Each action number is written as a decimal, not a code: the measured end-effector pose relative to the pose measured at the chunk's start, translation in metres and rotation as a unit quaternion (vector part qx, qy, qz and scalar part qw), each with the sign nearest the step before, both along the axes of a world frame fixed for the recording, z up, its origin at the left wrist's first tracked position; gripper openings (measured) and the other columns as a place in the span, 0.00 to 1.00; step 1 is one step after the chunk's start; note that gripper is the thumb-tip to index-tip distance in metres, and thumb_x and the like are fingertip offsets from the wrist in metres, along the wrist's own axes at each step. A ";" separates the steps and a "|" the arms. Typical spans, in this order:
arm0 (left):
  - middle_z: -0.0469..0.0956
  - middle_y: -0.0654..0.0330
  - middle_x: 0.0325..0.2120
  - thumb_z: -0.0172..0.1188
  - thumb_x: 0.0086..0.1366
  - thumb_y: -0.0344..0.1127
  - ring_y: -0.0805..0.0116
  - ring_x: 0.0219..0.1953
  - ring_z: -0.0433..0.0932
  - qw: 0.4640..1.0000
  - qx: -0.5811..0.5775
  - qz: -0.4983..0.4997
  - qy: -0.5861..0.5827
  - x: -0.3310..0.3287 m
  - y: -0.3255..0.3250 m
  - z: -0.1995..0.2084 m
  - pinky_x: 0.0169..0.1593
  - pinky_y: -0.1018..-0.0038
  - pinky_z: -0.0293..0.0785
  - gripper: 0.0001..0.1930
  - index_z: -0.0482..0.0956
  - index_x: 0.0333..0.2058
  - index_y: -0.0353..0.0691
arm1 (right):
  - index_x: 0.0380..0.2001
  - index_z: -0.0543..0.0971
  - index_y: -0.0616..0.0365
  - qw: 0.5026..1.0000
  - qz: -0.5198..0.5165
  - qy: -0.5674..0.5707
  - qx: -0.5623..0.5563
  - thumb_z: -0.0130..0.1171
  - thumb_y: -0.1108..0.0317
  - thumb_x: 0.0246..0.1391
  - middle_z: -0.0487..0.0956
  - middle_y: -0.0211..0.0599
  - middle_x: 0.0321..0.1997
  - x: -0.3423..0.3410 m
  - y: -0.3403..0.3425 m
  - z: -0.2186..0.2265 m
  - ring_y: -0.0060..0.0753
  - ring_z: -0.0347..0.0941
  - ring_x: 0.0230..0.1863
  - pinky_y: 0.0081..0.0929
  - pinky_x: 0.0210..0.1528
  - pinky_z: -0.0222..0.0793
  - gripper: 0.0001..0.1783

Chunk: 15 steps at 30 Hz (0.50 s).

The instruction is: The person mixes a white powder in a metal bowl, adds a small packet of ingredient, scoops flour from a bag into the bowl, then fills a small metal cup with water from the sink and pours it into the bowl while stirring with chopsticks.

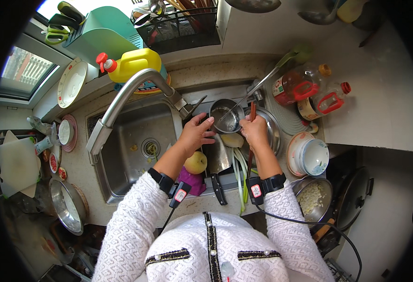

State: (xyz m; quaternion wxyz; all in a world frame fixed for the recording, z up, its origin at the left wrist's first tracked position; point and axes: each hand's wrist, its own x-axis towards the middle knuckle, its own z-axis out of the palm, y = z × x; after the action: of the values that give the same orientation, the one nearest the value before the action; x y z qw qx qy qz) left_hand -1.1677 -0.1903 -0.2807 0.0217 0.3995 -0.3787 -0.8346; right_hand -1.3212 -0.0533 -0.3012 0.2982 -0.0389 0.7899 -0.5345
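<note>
My right hand (255, 131) is closed around a pair of reddish-brown chopsticks (250, 162) held roughly upright in the view. Close to the rim of a small round steel pot (226, 114), my left hand (196, 135) has its fingers apart and holds nothing; whether a fingertip touches the pot I cannot tell. A long metal handle (267, 79) slants up to the right from the pot. Below my hands lie a cleaver (217, 157) with a black handle, a pale peeled vegetable (233, 140), scallions (241, 174), a yellow round fruit (196, 163) and a piece of purple cabbage (192, 181).
The steel sink (122, 155) and its curved faucet (122, 105) are on the left, with a yellow jug (138, 65) behind. Red-capped bottles (326, 98), stacked bowls (314, 157) and a steel bowl of chopped pieces (312, 199) stand right. A knife block (103, 35) is back left.
</note>
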 end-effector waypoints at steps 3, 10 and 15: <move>0.72 0.51 0.42 0.60 0.62 0.37 0.56 0.39 0.79 0.998 0.048 0.021 0.025 -0.001 0.001 0.003 0.41 0.60 0.80 0.32 0.56 0.60 0.36 | 0.25 0.73 0.61 0.999 -0.008 -0.023 -0.029 0.61 0.75 0.45 0.71 0.30 0.17 0.005 0.000 0.017 0.21 0.65 0.13 0.19 0.15 0.58 0.06; 0.75 0.54 0.39 0.57 0.62 0.32 0.58 0.37 0.80 0.996 0.037 0.057 0.056 -0.001 0.001 0.005 0.40 0.61 0.81 0.23 0.62 0.55 0.36 | 0.36 0.78 0.61 0.929 0.113 0.264 0.235 0.63 0.59 0.50 0.80 0.45 0.28 -0.027 0.002 0.030 0.48 0.78 0.35 0.38 0.35 0.71 0.16; 0.75 0.53 0.39 0.55 0.62 0.32 0.57 0.37 0.80 0.997 0.027 0.050 0.060 -0.002 0.004 0.010 0.40 0.62 0.81 0.21 0.63 0.53 0.36 | 0.35 0.79 0.56 0.844 0.175 0.376 0.340 0.63 0.58 0.50 0.78 0.45 0.41 -0.056 -0.016 0.020 0.52 0.77 0.41 0.44 0.41 0.73 0.14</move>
State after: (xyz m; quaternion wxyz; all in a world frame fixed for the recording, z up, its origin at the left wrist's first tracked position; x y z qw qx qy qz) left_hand -1.1694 -0.1865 -0.2707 0.0750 0.3676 -0.3340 -0.8647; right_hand -1.3772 -0.0696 -0.2814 0.0617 -0.2706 0.9537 -0.1157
